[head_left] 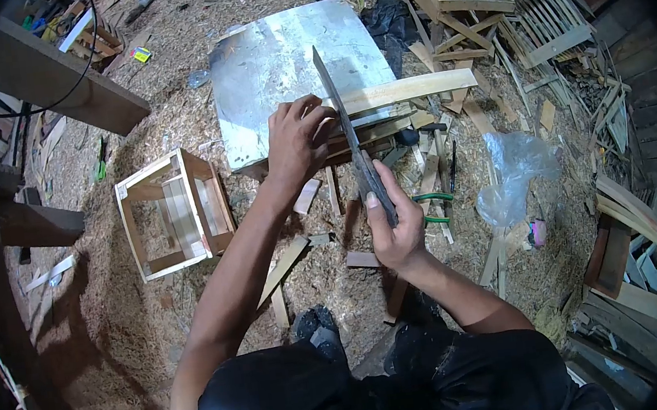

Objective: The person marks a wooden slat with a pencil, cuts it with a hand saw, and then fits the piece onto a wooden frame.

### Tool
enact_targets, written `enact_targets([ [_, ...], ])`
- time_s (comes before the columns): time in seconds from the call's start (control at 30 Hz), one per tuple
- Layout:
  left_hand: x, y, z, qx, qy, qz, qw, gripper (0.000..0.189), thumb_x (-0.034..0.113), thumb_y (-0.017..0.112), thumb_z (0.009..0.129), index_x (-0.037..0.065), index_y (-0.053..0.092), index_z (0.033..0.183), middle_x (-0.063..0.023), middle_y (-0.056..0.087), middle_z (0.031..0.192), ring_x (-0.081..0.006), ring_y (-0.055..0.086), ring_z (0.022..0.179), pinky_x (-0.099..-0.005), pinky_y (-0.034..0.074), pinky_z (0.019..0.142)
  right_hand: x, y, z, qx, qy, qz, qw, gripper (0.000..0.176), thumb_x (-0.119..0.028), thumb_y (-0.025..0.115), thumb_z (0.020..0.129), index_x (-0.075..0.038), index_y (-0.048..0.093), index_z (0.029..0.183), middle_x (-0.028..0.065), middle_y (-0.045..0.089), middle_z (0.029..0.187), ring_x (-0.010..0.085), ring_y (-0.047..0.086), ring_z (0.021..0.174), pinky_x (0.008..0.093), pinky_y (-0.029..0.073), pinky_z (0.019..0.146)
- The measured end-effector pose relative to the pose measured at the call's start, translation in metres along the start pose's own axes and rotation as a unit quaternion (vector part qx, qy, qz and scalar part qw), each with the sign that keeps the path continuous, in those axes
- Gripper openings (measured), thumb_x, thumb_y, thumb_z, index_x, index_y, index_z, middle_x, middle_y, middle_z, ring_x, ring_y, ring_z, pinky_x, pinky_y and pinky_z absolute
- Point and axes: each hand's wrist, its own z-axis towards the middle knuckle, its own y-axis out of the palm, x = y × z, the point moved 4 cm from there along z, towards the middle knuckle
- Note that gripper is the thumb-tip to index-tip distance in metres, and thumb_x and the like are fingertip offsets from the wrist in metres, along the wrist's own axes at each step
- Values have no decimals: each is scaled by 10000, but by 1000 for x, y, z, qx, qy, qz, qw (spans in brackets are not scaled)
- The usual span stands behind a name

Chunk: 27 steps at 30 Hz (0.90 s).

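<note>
The right hand has its fingers wrapped tight around the handle of a long knife. The blade crosses a wood strip at the near edge of a metal sheet on the floor. The left hand curls its fingers over the strip's end.

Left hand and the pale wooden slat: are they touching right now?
Touching. The head view shows the left hand clamped on the wooden slat, fingers curled over its end, no gap.
</note>
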Motion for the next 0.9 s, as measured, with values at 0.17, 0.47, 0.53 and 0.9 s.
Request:
enact_targets([
  [0.17,3,-1,-2,8,1,-5,1000,226,87,737,814,148,700,1029,-85,647,1205,-317,579,1044,-425,441,911,-3,-1,-2,-15,46,6,999,485,-111,530,980,139,460,1389,250,681,1077,224,689,891,321,545,764],
  [0.47,4,-1,-1,8,-4,-5,1000,234,93,732,823,145,695,1048,-76,647,1223,-314,579,1043,-430,433,929,-5,-3,4,-28,52,-6,998,491,-114,530,981,137,453,1396,252,692,1040,221,698,868,327,548,746],
  [0.53,4,-1,-2,7,7,6,1000,237,91,729,824,144,693,1052,-71,648,1227,-313,579,1056,-433,428,942,-4,-1,5,-31,65,-12,997,492,-114,527,982,133,451,1400,249,694,1030,220,699,862,327,548,743],
  [0.9,2,3,-4,-3,-3,-4,1000,416,78,776,710,146,668,1106,-86,610,1226,-322,553,1110,-454,409,971,-5,0,15,-13,50,-7,999,480,-135,538,994,89,469,1412,99,636,829,100,604,716,255,482,612],
])
